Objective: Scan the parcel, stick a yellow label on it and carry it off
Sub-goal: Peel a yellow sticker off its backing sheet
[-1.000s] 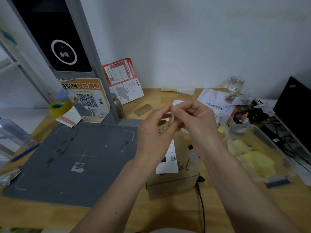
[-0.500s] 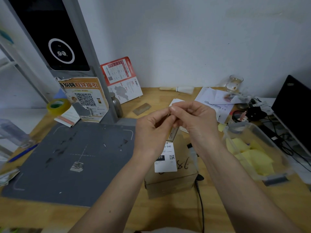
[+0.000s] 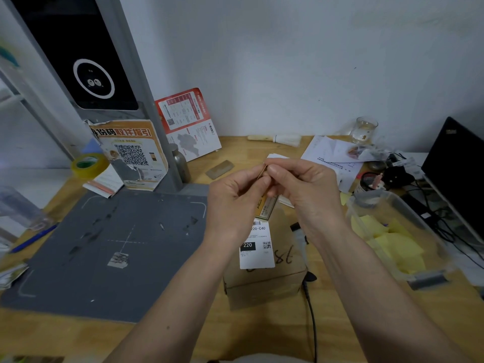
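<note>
parcel (image 3: 264,271) on desk, yellow labels (image 3: 392,242) in tub (image 3: 429,277)

- The parcel (image 3: 264,281) is plain brown cardboard, matt, with a smooth white paper shipping label (image 3: 257,244).
- The desk (image 3: 251,334) is light wood with a smooth finish.
- The scanning mat (image 3: 104,247) is dark grey, matt and scuffed, possibly rubber.
- The container (image 3: 398,231) is clear plastic, holding yellow paper labels (image 3: 392,244).
- The tape roll (image 3: 89,165) looks glossy.
</note>
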Demonstrator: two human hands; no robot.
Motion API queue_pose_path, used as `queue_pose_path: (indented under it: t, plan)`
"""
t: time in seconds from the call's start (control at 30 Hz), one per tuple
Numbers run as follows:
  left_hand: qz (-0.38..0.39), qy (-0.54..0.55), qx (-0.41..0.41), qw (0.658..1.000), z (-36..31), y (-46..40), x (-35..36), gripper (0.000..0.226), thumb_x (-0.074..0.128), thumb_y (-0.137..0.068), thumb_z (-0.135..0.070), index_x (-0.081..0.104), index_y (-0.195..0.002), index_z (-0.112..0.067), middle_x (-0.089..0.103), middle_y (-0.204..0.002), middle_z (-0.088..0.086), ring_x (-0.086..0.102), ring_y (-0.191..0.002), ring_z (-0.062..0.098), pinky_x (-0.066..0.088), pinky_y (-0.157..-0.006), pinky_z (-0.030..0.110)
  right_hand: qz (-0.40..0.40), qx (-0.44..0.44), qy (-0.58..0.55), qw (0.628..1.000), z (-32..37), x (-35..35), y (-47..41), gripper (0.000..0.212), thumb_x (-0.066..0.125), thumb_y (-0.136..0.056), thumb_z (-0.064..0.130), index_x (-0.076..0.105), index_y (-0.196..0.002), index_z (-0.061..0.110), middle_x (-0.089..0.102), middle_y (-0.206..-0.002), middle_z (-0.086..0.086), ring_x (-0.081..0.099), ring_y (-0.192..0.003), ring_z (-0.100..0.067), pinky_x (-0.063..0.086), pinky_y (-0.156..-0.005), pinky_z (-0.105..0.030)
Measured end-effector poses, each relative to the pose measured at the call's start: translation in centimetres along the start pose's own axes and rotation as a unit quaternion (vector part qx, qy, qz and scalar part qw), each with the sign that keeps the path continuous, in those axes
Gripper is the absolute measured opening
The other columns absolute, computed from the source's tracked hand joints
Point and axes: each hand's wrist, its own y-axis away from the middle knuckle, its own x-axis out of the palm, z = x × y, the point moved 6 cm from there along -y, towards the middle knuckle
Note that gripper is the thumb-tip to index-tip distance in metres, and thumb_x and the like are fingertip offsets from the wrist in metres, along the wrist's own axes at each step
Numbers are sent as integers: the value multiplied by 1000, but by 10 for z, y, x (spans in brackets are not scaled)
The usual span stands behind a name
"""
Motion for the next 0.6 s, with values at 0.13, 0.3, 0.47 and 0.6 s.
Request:
queue_pose_path:
  t: [0.13, 0.3, 0.47, 0.6]
  plan:
    - [2, -11, 8, 1000, -1, 1, 1, 22, 64, -87, -9, 72, -106, -17, 74, -98, -9, 69, -93, 3, 54, -80, 16, -14, -2, 5, 1000, 1, -1, 1, 12, 67, -79, -3, 74, -81, 7, 72, -72, -9, 58, -56, -20, 52, -57, -26]
    - [-1, -21, 10, 1000, -1, 1, -1, 22, 64, -86, -9, 71, -106, -15, 74, -98, -9, 69, -92, 2, 53, -77, 14, -12, 0, 4, 1000, 0, 0, 1, 9, 67, -80, -1, 73, -84, 4, 71, -75, -13, 59, -61, -24, 53, -58, -26]
    - [5, -42, 24, 999, -4, 1, -1, 22, 63, -87, -9, 72, -107, -17, 75, -97, -8, 69, -91, 0, 52, -76, 12, -11, 0, 1, 1000, 0, 0, 1, 9, 69, -78, -2, 74, -80, 6, 71, -72, -10, 59, -62, -25, 52, -58, -27]
    - [4, -29, 21, 999, -5, 0, -1, 24, 65, -86, -8, 70, -106, -20, 72, -92, -16, 68, -90, -2, 51, -76, 11, -7, 2, -7, 1000, 0, 0, 0, 11, 67, -80, -3, 74, -82, 5, 71, -71, -9, 59, -59, -21, 52, -58, -26]
